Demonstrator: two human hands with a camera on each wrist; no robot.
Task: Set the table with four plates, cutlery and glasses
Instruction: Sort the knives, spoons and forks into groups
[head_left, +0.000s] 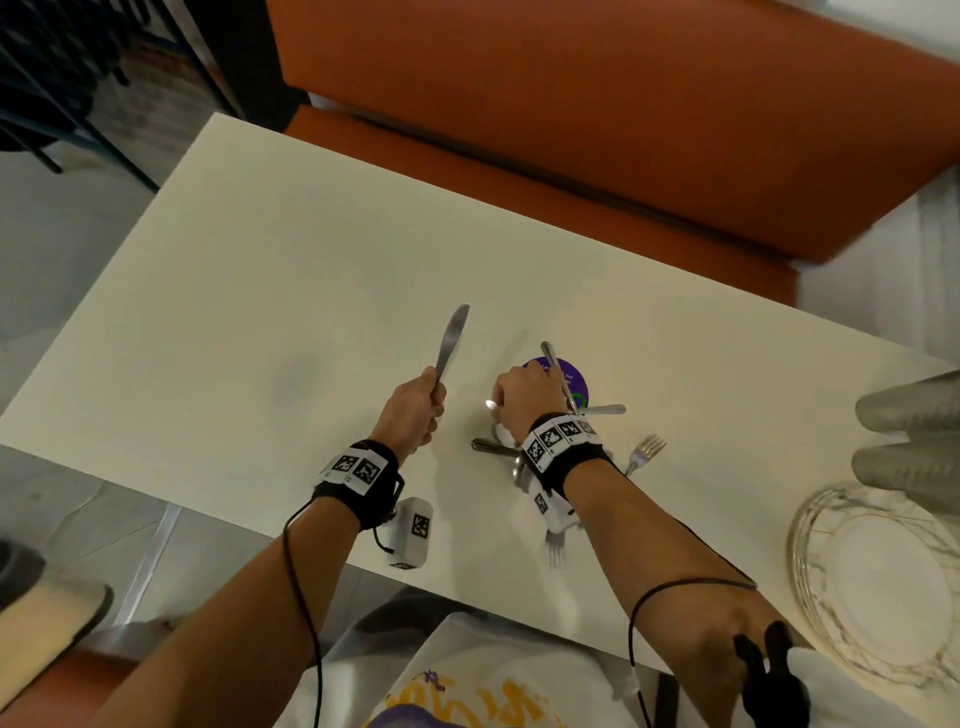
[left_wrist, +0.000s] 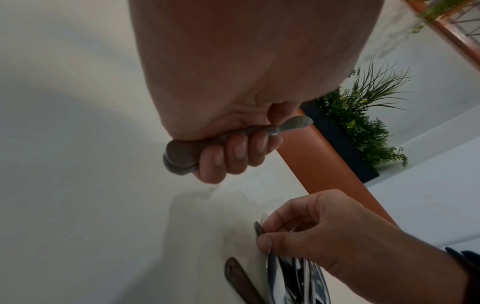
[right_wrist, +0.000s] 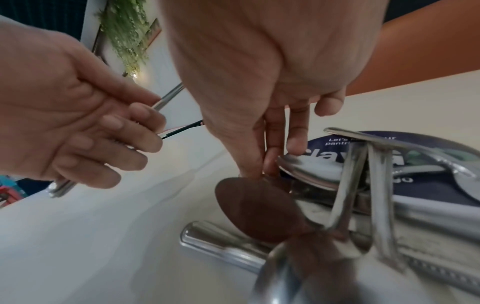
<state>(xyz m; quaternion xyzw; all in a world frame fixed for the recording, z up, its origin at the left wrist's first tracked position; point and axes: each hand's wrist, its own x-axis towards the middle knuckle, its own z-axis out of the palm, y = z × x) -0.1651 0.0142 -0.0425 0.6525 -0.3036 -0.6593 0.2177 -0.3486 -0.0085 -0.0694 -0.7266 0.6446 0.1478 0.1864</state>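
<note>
My left hand (head_left: 421, 410) is fisted round the handle of a steel knife (head_left: 452, 338), blade pointing up and away above the cream table (head_left: 260, 312). The left wrist view shows its fingers (left_wrist: 233, 158) wrapped on the handle, which looks like two stacked handles. My right hand (head_left: 519, 400) reaches down into a pile of cutlery (head_left: 498, 449). In the right wrist view its thumb and forefinger (right_wrist: 259, 164) pinch the tip of a spoon (right_wrist: 257, 209) lying in the pile. A fork (head_left: 644, 449) lies at the pile's right.
A stack of glass plates (head_left: 810, 545) sits at the table's near right corner, with stacked grey glasses (head_left: 914, 415) behind it. A round purple sticker (head_left: 579, 379) lies under the pile's far side. An orange bench (head_left: 571, 130) runs along the far edge.
</note>
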